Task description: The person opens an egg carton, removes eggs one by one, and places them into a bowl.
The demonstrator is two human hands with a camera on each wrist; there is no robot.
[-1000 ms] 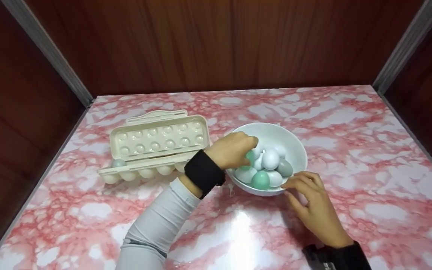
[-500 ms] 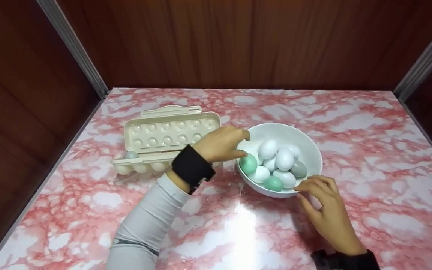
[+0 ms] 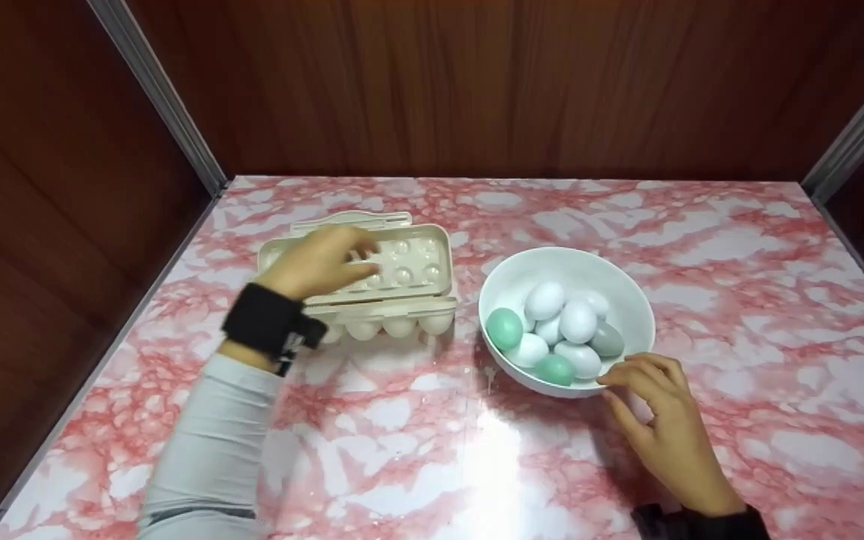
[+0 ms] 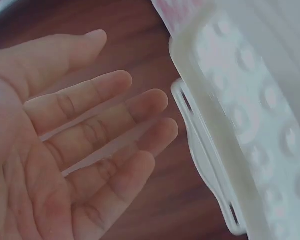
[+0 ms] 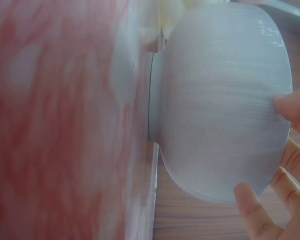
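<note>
In the head view a white bowl [image 3: 493, 279] holds several toy-like eggs: white eggs [image 3: 546, 301], green eggs [image 3: 505, 328] and a grey egg [image 3: 607, 341]. My right hand [image 3: 664, 427] is at its near right rim, thumb outside and fingertips over the edge. The right wrist view shows the thumb against the bowl's outer wall [image 5: 220, 110]. Over the left part of an open cream egg carton [image 3: 432, 281] hovers my left hand [image 3: 319, 262], blurred. Its fingers are spread and hold nothing in the left wrist view. The hand and wristband hide the carton's left end.
A pink-and-white marbled table [image 3: 402, 465] carries the carton on the left and the bowl on the right, with a gap between them. Dark wood panels [image 3: 477, 90] stand behind and at both sides.
My left hand has left the green egg at the bowl's left side and moved left over the carton. My right hand stays at the rim. The head view has shifted slightly.
</note>
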